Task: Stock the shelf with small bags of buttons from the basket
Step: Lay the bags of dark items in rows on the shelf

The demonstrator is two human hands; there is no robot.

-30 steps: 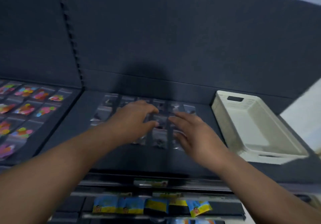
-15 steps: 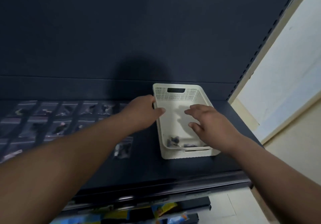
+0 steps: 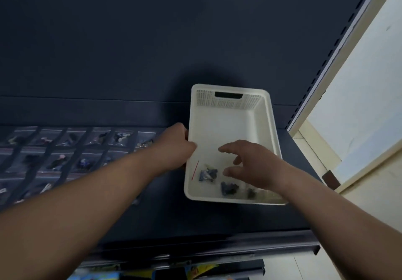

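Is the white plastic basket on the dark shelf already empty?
No, a few small clear bags of dark buttons lie at the near end of the white plastic basket, below the right hand.

No text, brand or number is showing legibly anywhere. The colourful packets point(image 3: 201, 267) at the near bottom edge are showing yellow and blue print too blurred to read, and any marking on the small bags point(image 3: 207, 174) in the basket point(image 3: 230, 114) is appearing too small to make out.

The right hand point(image 3: 258, 166) hides part of the bags point(image 3: 228, 188) in the basket point(image 3: 230, 103), lower right. The shelved bags point(image 3: 58, 162) at left are blurred and cut off by the frame edge.
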